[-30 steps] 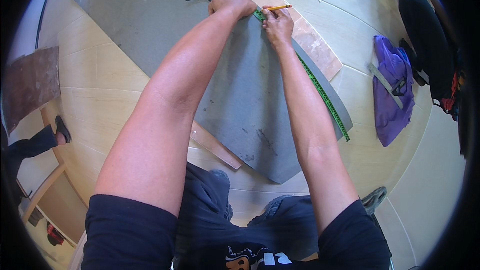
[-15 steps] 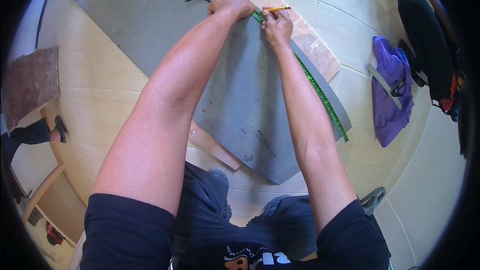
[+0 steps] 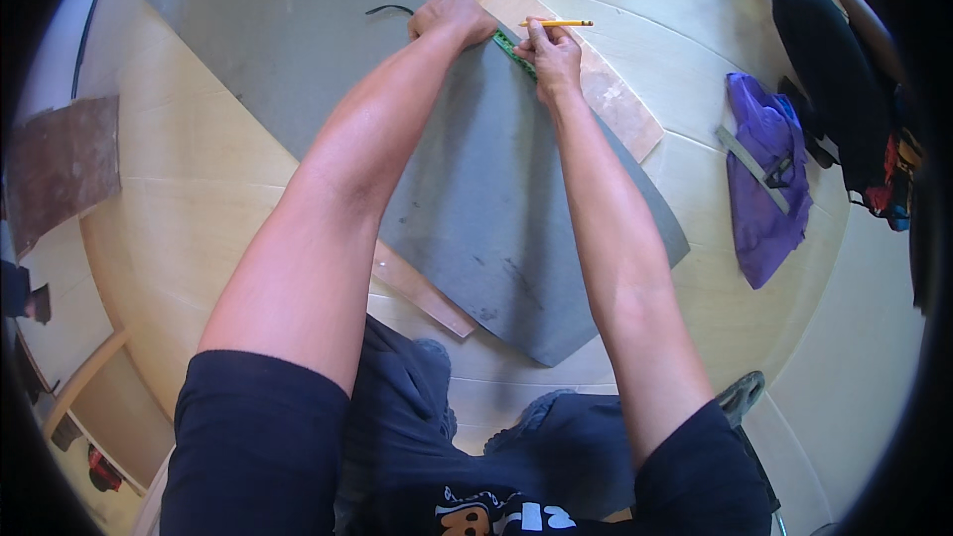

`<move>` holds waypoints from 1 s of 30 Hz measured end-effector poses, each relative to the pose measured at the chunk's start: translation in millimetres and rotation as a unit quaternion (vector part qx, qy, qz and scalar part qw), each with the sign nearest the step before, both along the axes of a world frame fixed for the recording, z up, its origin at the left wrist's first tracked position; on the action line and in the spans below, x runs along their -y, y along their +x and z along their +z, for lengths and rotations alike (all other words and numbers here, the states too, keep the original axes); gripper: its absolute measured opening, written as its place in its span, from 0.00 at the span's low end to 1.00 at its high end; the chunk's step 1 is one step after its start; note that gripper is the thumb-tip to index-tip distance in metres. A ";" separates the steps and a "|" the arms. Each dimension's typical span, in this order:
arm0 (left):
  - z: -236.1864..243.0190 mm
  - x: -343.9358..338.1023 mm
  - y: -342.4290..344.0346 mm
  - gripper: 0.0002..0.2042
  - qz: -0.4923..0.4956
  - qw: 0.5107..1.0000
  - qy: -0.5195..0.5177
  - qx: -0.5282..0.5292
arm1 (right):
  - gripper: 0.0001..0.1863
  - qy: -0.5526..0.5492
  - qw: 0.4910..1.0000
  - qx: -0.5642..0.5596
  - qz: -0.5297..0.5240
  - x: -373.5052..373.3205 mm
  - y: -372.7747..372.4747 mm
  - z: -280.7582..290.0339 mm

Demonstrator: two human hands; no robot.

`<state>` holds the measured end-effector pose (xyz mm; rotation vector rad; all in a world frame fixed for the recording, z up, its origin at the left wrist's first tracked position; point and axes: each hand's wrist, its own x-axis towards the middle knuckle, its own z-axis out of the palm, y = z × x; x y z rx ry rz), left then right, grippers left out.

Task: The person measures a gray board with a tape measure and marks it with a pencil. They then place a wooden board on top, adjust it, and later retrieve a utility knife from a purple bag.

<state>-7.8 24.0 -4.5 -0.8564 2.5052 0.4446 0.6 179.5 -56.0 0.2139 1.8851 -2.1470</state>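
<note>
Right hand (image 3: 552,52) holds pencil (image 3: 558,24); left hand (image 3: 452,18) seemingly presses green ruler (image 3: 514,50).

The person wears a dark navy T-shirt with short sleeves that stop above the elbows. The front of the shirt has a small print in white and orange. Both forearms are bare. The left hand (image 3: 452,20) and right hand (image 3: 551,58) wear no gloves. The trousers are dark blue-grey.
</note>
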 end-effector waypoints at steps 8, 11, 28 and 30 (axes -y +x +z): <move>-7.4 -1.2 2.3 0.39 0.002 1.000 0.004 -0.011 | 0.13 0.338 0.914 -0.204 0.095 -142.4 154.3 65.5; -13.4 4.5 6.0 0.41 -0.053 0.998 0.004 -0.018 | 0.11 0.438 0.868 -0.191 0.138 -227.2 189.3 74.1; 28.2 105.8 233.5 0.21 -0.380 0.894 0.148 0.188 | 0.13 0.406 0.746 0.026 0.528 -362.5 286.2 88.1; 26.5 115.3 274.1 0.23 -0.391 0.882 0.127 0.229 | 0.13 0.401 0.703 0.015 0.587 -376.9 286.9 91.4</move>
